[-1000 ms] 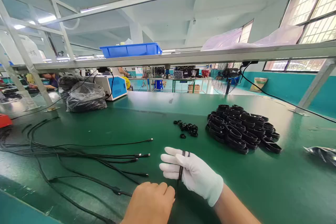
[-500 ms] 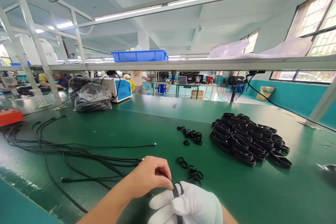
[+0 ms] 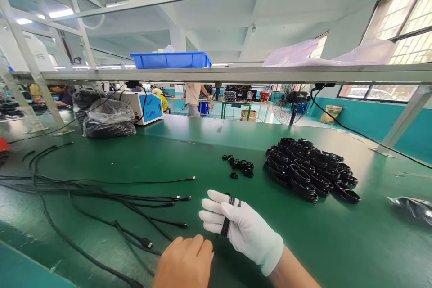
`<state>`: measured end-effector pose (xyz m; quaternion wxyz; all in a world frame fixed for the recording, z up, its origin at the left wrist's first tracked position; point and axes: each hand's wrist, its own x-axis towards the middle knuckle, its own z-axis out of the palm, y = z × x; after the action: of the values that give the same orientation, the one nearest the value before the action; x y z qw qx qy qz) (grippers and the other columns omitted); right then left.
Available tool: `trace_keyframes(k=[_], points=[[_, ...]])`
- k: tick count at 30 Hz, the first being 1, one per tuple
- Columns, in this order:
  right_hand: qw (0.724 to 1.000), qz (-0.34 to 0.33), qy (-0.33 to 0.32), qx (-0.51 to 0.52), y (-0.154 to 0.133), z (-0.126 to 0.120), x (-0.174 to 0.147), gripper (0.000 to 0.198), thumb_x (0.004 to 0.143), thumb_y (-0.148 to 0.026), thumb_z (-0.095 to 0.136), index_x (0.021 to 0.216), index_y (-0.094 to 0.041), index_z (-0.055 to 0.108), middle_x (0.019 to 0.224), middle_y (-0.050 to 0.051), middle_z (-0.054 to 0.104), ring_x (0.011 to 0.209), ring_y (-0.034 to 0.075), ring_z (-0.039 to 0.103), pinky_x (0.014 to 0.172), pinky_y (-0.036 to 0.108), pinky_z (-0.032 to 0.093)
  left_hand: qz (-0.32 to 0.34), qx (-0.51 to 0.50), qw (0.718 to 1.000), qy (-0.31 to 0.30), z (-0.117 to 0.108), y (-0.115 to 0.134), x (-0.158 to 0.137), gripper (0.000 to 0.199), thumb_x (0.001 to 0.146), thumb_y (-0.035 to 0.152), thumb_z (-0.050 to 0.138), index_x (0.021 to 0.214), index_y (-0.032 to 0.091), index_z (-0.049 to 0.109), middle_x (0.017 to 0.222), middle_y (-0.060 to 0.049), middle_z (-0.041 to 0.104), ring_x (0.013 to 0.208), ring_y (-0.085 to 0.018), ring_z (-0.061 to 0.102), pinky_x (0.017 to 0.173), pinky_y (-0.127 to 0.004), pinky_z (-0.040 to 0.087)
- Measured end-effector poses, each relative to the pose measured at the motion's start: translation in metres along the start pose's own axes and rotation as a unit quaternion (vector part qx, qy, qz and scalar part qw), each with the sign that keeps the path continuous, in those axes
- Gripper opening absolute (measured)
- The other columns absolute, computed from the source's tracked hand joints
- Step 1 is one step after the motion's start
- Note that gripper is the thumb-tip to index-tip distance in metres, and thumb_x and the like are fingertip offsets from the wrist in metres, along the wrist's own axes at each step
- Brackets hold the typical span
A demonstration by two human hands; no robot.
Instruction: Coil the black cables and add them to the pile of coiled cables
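Note:
My right hand (image 3: 241, 227), in a white glove, is turned with its fingers to the left. A black cable (image 3: 225, 226) is wrapped around those fingers, with the thumb pressed over the turns. My bare left hand (image 3: 187, 261) is below and to the left, its fingers curled; whatever lies inside them is hidden. Several loose black cables (image 3: 131, 198) stretch over the green table to the left, plug ends pointing toward my hands. Small black rings (image 3: 241, 165) are gathered beyond my right hand. Farther right rises a heap of coiled black cables (image 3: 303, 168).
The green table (image 3: 162, 153) carries a blue-and-white machine (image 3: 148, 107) and a plastic bag of black items (image 3: 108, 119) at the back left. A shelf (image 3: 236, 74) crosses above, holding a blue tray (image 3: 170, 60). At the right edge lies a clear bag (image 3: 411, 207).
My left hand has come away from the glove, down and toward me. My gloved hand has risen a little and now shows its wrapped fingers. The view has shifted slightly.

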<state>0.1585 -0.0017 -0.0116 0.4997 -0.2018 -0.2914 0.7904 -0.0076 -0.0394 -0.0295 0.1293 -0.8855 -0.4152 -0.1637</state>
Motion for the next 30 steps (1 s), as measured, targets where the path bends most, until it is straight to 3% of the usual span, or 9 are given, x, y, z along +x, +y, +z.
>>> trace_keyframes(k=[3,6,9,11,13,16,21,25,30], points=[[0.997,0.052,-0.003,-0.051,0.009,-0.002,-0.002,0.048,0.063,-0.029,0.077,0.104,-0.012,0.059,0.092,0.009,0.064,0.084,0.019,0.060,0.082,0.037,0.040,0.026,-0.026,0.999,-0.014,-0.022,-0.004,0.016,0.016,0.077,0.011,0.051,0.064,0.021,0.055,0.063,0.002,0.061,0.053,-0.016,0.054,0.052,-0.028,0.029],[0.982,0.137,-0.115,-0.060,0.018,-0.002,-0.005,0.041,0.066,-0.030,0.074,0.099,-0.007,0.062,0.084,0.011,0.065,0.072,0.017,0.060,0.075,0.035,0.042,0.006,-0.134,0.987,-0.084,-0.046,-0.026,0.036,0.006,0.072,0.019,0.064,0.068,0.020,0.059,0.067,0.004,0.062,0.061,-0.014,0.054,0.057,-0.024,0.032],[0.958,0.201,-0.204,-0.029,0.026,-0.003,-0.009,0.040,0.068,-0.029,0.071,0.098,-0.004,0.061,0.081,0.013,0.065,0.071,0.019,0.062,0.079,0.042,0.040,-0.063,-0.344,0.923,-0.159,-0.050,-0.047,0.050,0.010,0.065,0.023,0.070,0.068,0.019,0.061,0.064,0.005,0.060,0.060,-0.011,0.051,0.055,-0.020,0.034],[0.955,0.209,-0.209,-0.009,0.029,-0.002,-0.011,0.035,0.068,-0.026,0.071,0.095,-0.005,0.062,0.077,0.011,0.065,0.070,0.019,0.062,0.081,0.043,0.038,-0.111,-0.458,0.864,-0.179,-0.037,-0.052,0.051,0.012,0.064,0.026,0.070,0.068,0.017,0.062,0.062,0.005,0.060,0.059,-0.011,0.051,0.052,-0.018,0.035],[0.961,0.196,-0.194,0.021,0.029,0.001,-0.011,0.029,0.068,-0.024,0.071,0.090,-0.008,0.062,0.071,0.006,0.061,0.065,0.015,0.058,0.077,0.038,0.039,-0.144,-0.497,0.840,-0.164,-0.018,-0.051,0.047,0.016,0.074,0.030,0.059,0.069,0.015,0.062,0.063,0.002,0.060,0.060,-0.012,0.052,0.053,-0.019,0.038],[0.976,0.128,-0.151,0.088,0.023,0.008,-0.006,0.035,0.062,-0.026,0.076,0.091,-0.013,0.060,0.067,-0.001,0.053,0.062,0.011,0.050,0.065,0.029,0.037,-0.164,-0.461,0.863,-0.129,0.004,-0.044,0.031,0.030,0.085,0.024,0.038,0.071,0.014,0.061,0.068,-0.002,0.062,0.065,-0.014,0.055,0.058,-0.022,0.039],[0.995,-0.014,-0.020,0.098,0.007,0.006,0.004,0.039,0.063,-0.029,0.077,0.095,-0.016,0.060,0.079,0.002,0.059,0.074,0.015,0.056,0.070,0.031,0.041,-0.176,-0.158,0.965,-0.115,0.008,-0.030,0.007,0.032,0.089,0.016,0.031,0.087,0.023,0.062,0.081,-0.002,0.066,0.071,-0.018,0.061,0.061,-0.024,0.039],[0.994,-0.006,0.100,0.037,0.006,-0.001,0.005,0.058,0.060,-0.033,0.079,0.109,-0.013,0.056,0.110,0.013,0.061,0.099,0.025,0.059,0.091,0.042,0.039,-0.107,-0.020,0.988,-0.110,0.005,-0.007,0.003,0.030,0.083,0.007,0.035,0.081,0.023,0.061,0.076,-0.002,0.065,0.063,-0.020,0.060,0.057,-0.028,0.036],[0.991,0.035,0.095,-0.088,0.018,-0.002,0.004,0.048,0.061,-0.029,0.078,0.103,-0.013,0.060,0.087,0.008,0.067,0.080,0.018,0.062,0.082,0.035,0.043,0.008,0.010,0.998,-0.055,-0.007,-0.002,0.018,0.016,0.076,0.007,0.050,0.069,0.019,0.057,0.068,-0.001,0.063,0.061,-0.018,0.056,0.060,-0.030,0.034]])
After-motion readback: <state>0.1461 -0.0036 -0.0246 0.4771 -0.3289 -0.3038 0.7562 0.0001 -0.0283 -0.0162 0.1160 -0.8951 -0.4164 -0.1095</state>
